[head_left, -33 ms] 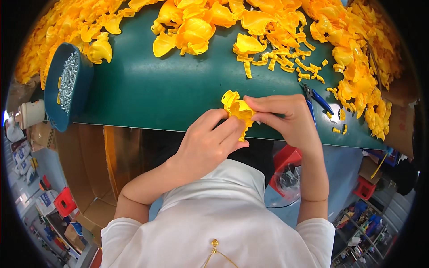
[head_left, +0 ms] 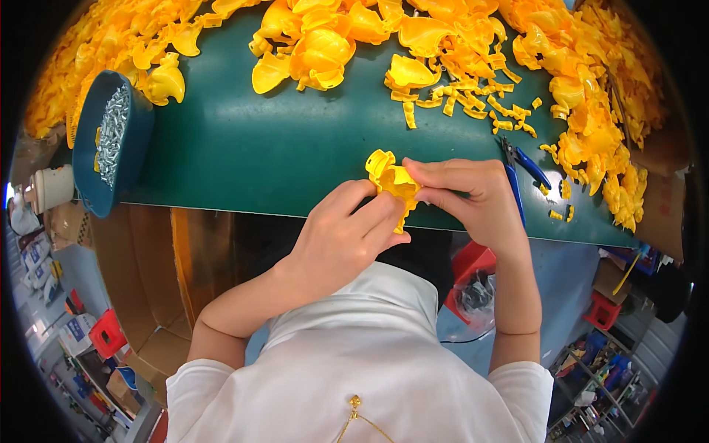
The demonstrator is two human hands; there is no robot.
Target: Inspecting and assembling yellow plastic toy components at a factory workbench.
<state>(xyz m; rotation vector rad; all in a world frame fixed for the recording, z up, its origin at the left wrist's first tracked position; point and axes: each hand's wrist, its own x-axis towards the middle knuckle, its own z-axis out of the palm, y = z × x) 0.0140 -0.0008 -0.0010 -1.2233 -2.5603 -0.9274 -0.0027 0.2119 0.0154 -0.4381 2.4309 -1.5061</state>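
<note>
A hollow yellow plastic shell part is held over the near edge of the green tabletop, its open side toward me. My left hand wraps round its left and lower side, thumb below and fingers partly inside the hollow. My right hand pinches the shell's right rim between thumb and fingertips. Whether a smaller piece sits in that pinch is hidden. Just right of my right hand lie blue-handled cutting pliers.
A blue bin of metal screws stands at the left. Heaped yellow shells line the far side, with small yellow strips beside them. Another yellow pile runs down the right. A cardboard box stands below the table's left edge.
My right wrist and forearm have shifted very slightly left. Both hands keep their hold on the yellow shell.
</note>
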